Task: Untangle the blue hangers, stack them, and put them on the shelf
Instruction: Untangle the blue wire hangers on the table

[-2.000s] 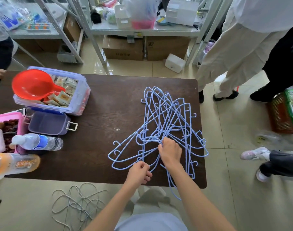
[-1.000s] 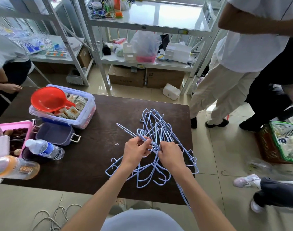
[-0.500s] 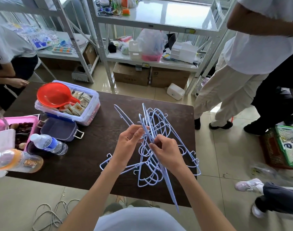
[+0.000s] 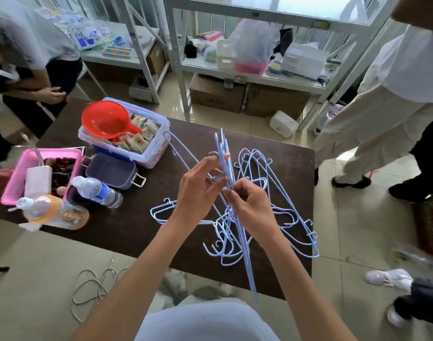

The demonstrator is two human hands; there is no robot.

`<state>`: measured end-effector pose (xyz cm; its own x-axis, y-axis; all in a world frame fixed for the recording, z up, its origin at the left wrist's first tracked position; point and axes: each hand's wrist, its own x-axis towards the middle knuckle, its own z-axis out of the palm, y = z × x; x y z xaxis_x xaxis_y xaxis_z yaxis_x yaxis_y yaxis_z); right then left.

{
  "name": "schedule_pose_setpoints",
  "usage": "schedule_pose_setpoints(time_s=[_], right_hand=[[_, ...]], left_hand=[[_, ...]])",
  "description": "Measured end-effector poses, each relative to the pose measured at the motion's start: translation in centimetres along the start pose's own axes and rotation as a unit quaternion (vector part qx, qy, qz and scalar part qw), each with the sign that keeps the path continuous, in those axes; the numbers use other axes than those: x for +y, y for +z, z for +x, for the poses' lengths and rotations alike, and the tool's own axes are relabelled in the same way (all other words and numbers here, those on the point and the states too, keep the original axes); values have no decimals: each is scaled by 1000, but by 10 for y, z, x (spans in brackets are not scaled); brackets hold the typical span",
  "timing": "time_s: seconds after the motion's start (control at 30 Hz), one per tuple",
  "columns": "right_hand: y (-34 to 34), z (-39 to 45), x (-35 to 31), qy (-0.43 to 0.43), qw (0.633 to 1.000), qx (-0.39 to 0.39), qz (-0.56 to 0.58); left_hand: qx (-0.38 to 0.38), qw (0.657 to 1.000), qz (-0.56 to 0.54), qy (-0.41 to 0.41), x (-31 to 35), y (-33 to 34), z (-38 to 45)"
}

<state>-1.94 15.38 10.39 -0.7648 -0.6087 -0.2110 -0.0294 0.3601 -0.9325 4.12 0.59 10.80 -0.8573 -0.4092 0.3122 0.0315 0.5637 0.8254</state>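
A white metal shelf (image 4: pixel 250 77) is seen beyond the dark table (image 4: pixel 127 225), well apart from the work. On the table's right half the tangle of blue hangers (image 4: pixel 279 207) is spread, several still interlocked. A few hangers are lifted from it as a raised bundle (image 4: pixel 224 158), held edge-on with its long axis running away from the body, the near end hanging past the table's front edge. The left hand (image 4: pixel 198 190) is closed loosely on the bundle's upper part, fingers curled around the wires; the right hand (image 4: pixel 252 205) is pinched on the wires just below. Both hands are equally near, so the bundle would probably be drawn up and leftward, away from the pile lying to the right.
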Motion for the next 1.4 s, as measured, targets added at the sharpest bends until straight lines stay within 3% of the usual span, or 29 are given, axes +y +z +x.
schedule_pose_setpoints(time_s=[0.17,0.3,0.5,0.8,0.97,1.03,1.13,1.23,1.4], right_hand=[[20,2,-3,19,999,28,-40],[49,-2,-6,35,987,68,-140],[102,7,-12,75,974,101,-191],[143,13,-7,87,948,100,-289],[135,22,-6,121,955,77,-261],[129,25,-4,131,969,68,-199],[123,29,-2,131,983,44,-123],[121,31,4,125,985,37,-112],[119,33,15,88,973,75,-201]], left_hand=[[-53,998,-38,6,-31,-18,5],[-80,992,-97,-2,-50,-40,0],[-135,982,-112,-65,-95,-66,-10],[-184,923,-277,-195,-120,-88,-19],[-109,949,-196,-223,-121,-80,-27],[-110,962,-126,-215,-129,-75,-31],[-170,973,-14,-154,-142,-68,-34],[-179,978,38,-100,-141,-64,-28],[-158,985,61,-25,-131,-62,-14]])
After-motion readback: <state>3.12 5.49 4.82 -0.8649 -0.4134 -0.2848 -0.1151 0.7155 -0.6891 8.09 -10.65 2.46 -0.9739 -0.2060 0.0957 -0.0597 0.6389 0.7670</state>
